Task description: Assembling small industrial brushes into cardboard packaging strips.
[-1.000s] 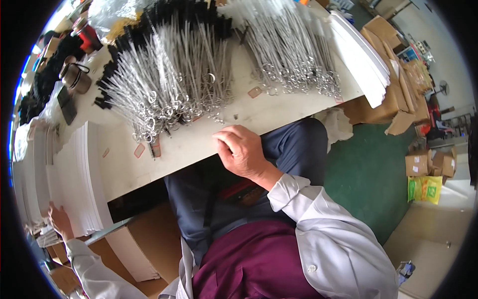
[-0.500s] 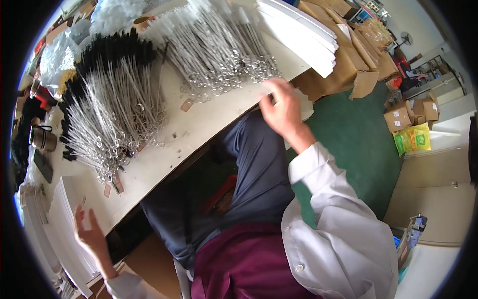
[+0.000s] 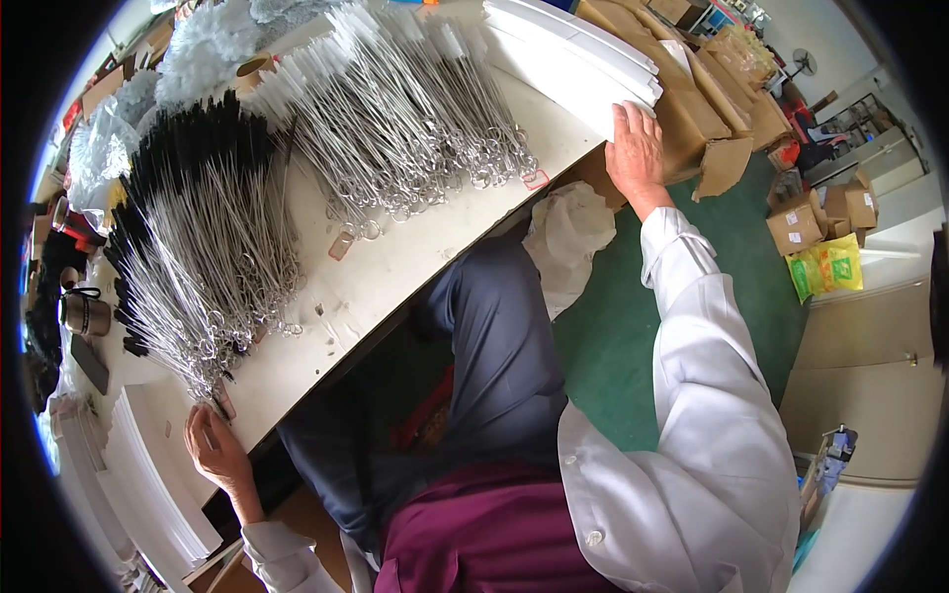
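Right hand (image 3: pixel 635 148) reaches far out to the person's right, flat with fingers spread open on the near end of the stack of white sheets (image 3: pixel 573 54) at the table's right end, just where it overhangs the brown cardboard boxes (image 3: pixel 712 109); not closed on anything I can see, palm down, thumb side hidden; left hand (image 3: pixel 213 450) sits low at the near table edge, fingers loosely curled over the lower white stack (image 3: pixel 148 474), touching it right by the loop ends of the black-tipped brush pile (image 3: pixel 198 267); cannot tell if it actually pinches a sheet; handling guess: sheets look thin, light, semi-stiff card or plastic, smooth so likely to slide off one another; best taken at a corner or short edge, thumb under and fingers on top, peeling one rather than grabbing the pack; wire brushes (image 3: pixel 405 128) with twisted stems and ring ends lie in two fanned heaps on the white table (image 3: pixel 395 267), likely light, springy, prone to tangle; take by the ring; right arm is fully extended, sleeve taut, wrist slightly cocked; left arm tucked, elbow bent close to the body; torso leans right, a white cloth (image 3: pixel 568 237) lies on the lap.
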`<state>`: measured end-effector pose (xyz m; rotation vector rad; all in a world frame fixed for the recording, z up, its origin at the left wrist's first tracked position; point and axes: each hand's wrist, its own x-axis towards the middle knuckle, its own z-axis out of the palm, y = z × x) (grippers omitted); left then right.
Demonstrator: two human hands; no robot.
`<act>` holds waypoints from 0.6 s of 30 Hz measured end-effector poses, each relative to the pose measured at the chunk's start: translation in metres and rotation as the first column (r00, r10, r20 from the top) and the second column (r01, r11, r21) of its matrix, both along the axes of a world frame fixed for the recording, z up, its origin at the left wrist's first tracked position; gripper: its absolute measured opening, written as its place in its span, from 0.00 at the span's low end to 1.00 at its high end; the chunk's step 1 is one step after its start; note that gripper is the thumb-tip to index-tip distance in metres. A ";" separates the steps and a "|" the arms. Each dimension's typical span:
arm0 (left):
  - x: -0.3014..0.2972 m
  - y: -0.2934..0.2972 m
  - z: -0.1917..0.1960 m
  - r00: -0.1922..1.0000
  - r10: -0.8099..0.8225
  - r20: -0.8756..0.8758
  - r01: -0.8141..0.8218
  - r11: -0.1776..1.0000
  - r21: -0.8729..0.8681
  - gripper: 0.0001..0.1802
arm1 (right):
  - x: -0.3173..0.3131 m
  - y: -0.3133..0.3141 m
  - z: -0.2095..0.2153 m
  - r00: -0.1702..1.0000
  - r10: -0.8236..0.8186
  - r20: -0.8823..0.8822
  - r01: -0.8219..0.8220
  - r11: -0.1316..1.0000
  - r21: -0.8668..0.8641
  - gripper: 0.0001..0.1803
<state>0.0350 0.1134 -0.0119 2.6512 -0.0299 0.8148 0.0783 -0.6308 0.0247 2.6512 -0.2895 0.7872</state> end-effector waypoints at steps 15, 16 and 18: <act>-0.001 0.004 -0.005 0.999 -0.015 0.033 0.015 1.000 -0.012 0.09 | -0.017 0.017 0.012 1.000 -0.001 0.011 0.000 0.992 0.122 0.33; -0.001 0.003 -0.005 1.000 -0.013 0.027 0.013 1.000 -0.028 0.09 | -0.017 0.018 0.015 1.000 -0.011 0.010 0.010 0.993 0.120 0.33; -0.001 0.000 -0.003 1.000 -0.011 0.022 0.011 0.999 -0.037 0.09 | -0.019 0.019 0.020 1.000 -0.010 0.015 0.008 0.995 0.097 0.32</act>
